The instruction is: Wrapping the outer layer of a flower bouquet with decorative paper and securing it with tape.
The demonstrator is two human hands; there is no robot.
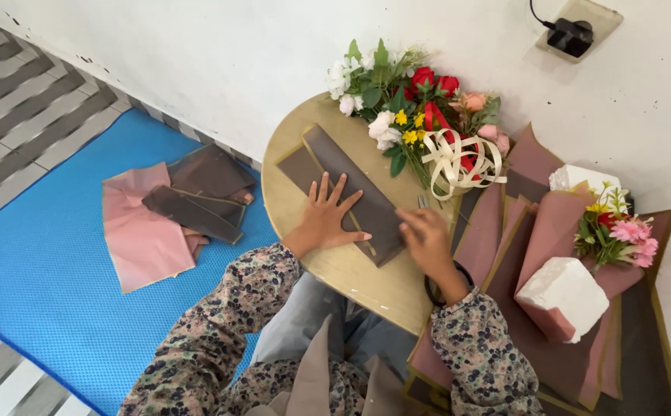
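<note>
Left hand (pixel 327 218) lies flat, fingers spread, pinning the folded brown wrapping paper (pixel 351 192) on the round surface (pixel 335 270); right hand (pixel 426 239), fingers curled together, presses its near-right end to crease it.

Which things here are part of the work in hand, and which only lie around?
In hand:
- folded brown paper, pressed flat by left hand and right hand
- round table

Lying about:
- flower bunch with ribbon
- paper sheets on blue mat
- white foam block
- wall plug
</note>
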